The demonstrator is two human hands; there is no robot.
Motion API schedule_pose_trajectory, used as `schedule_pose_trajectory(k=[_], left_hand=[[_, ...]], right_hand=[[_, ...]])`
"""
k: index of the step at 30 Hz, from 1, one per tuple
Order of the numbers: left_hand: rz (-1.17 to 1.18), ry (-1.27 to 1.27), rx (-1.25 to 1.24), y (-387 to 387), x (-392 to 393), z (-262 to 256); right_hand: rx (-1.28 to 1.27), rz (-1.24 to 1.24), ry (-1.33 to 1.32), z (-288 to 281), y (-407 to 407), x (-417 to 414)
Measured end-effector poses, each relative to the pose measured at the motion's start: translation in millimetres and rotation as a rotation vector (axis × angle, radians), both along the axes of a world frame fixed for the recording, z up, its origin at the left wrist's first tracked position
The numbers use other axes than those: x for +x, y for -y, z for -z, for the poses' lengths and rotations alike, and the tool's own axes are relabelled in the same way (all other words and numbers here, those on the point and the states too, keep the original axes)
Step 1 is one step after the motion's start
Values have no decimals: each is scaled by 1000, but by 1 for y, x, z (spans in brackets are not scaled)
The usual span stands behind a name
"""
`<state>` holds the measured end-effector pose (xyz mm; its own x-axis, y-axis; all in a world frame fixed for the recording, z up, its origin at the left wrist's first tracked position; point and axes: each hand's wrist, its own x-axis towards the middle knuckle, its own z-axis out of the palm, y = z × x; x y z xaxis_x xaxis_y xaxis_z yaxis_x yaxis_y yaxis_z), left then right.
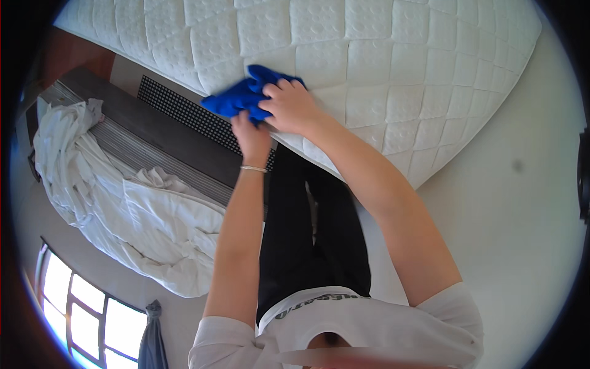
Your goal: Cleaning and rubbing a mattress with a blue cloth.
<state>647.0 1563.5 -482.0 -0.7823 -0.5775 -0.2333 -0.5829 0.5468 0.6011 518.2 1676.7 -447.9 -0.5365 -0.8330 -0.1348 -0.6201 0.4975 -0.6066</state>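
A white quilted mattress (368, 69) fills the upper part of the head view. A crumpled blue cloth (233, 97) lies against its surface near the lower left edge. My left hand (251, 138), with a thin bracelet at the wrist, grips the lower edge of the cloth. My right hand (292, 106) is on the cloth's right part, fingers curled into it, over the mattress. Some fingertips are hidden in the folds.
Left of my legs runs a grey bed base (152, 124) with a black perforated strip (184, 110). White bedding (152, 221) is heaped beside it. A window (85, 313) and a tied grey curtain (153, 336) are at lower left. Pale floor (488, 221) shows at right.
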Motion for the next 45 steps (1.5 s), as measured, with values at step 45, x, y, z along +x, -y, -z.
schedule_pose_trajectory(k=[45], left_hand=[[358, 37, 609, 152, 40, -241]], right_hand=[[-56, 1372, 364, -155, 44, 133]])
